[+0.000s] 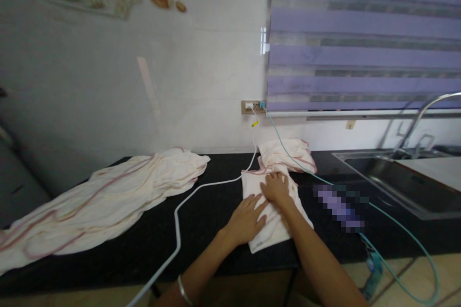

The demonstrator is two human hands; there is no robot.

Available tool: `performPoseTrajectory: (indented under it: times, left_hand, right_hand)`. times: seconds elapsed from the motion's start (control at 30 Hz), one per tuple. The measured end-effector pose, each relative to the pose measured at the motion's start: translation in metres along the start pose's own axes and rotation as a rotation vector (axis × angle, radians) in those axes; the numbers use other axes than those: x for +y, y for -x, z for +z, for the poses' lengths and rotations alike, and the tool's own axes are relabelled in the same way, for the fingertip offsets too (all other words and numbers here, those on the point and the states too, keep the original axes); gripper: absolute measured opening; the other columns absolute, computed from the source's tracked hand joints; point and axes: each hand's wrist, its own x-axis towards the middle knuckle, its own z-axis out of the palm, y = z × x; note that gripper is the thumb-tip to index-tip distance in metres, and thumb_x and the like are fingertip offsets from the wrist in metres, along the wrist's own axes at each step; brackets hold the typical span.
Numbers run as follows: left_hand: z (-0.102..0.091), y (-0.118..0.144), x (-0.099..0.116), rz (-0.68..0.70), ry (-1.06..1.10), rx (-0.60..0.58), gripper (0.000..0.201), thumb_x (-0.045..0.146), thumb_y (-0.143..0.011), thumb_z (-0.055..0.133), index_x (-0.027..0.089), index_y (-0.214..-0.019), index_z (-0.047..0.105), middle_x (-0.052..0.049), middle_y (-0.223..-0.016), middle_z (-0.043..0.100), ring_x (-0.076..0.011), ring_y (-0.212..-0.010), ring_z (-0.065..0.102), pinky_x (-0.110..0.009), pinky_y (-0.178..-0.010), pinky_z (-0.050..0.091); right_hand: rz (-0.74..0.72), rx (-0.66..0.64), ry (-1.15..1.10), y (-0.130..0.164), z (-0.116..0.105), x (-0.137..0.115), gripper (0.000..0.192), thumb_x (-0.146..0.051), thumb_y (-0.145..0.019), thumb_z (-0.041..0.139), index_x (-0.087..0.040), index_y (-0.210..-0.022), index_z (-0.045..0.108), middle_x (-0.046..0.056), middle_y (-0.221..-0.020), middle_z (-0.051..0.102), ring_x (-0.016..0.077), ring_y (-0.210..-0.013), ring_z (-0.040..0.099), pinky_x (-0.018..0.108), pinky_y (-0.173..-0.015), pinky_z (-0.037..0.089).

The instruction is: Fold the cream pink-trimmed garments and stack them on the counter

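A white cloth with reddish trim lies folded on the black countertop in front of me. My left hand rests flat on its left side, fingers spread. Higher up on the same cloth, my right hand presses down with its fingers stretched out over the fabric. Just behind, against the wall, sits another folded cloth bundle with the same trim; whether the two are joined I cannot tell. A long crumpled cloth of the same kind stretches across the counter to the left.
A white cable runs from the wall socket across the counter, left of the cloth. A teal cable passes over the rear bundle to the right, near a blurred purple object. The sink and faucet are at right.
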Motion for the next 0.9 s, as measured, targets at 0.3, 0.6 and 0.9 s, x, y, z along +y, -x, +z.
performPoseTrajectory:
  times: [0.3,0.6,0.9]
  left_hand:
    - [-0.003,0.010,0.008,-0.002,-0.028,-0.026,0.056,0.044,-0.105,0.043,0.023,-0.156,0.045,-0.016,-0.163,0.041,-0.0339,-0.152,0.037,-0.055,-0.124,0.032]
    - [-0.013,0.030,0.016,0.026,0.010,-0.074,0.065,0.060,-0.104,0.037,0.023,-0.157,0.044,-0.017,-0.168,0.032,-0.0361,-0.156,0.026,-0.056,-0.126,0.027]
    - [-0.007,0.031,0.016,-0.007,0.040,-0.022,0.060,0.054,-0.105,0.041,0.023,-0.157,0.045,-0.015,-0.168,0.032,-0.0361,-0.156,0.026,-0.056,-0.126,0.029]
  right_hand:
    - [0.169,-0.089,0.035,-0.001,-0.008,0.014,0.067,-0.053,-0.101,0.035,-0.021,-0.161,0.036,0.012,-0.172,0.022,0.0387,-0.157,0.010,0.066,-0.121,0.011]
    - [0.223,-0.204,-0.017,-0.003,-0.017,0.020,0.070,-0.057,-0.103,0.029,-0.024,-0.164,0.027,0.009,-0.173,0.019,0.0395,-0.156,0.016,0.067,-0.120,0.020]
    - [-0.105,0.261,-0.276,0.046,-0.070,0.022,0.049,-0.040,-0.100,0.044,-0.010,-0.136,0.059,0.022,-0.143,0.056,0.0306,-0.137,0.050,0.047,-0.117,0.039]
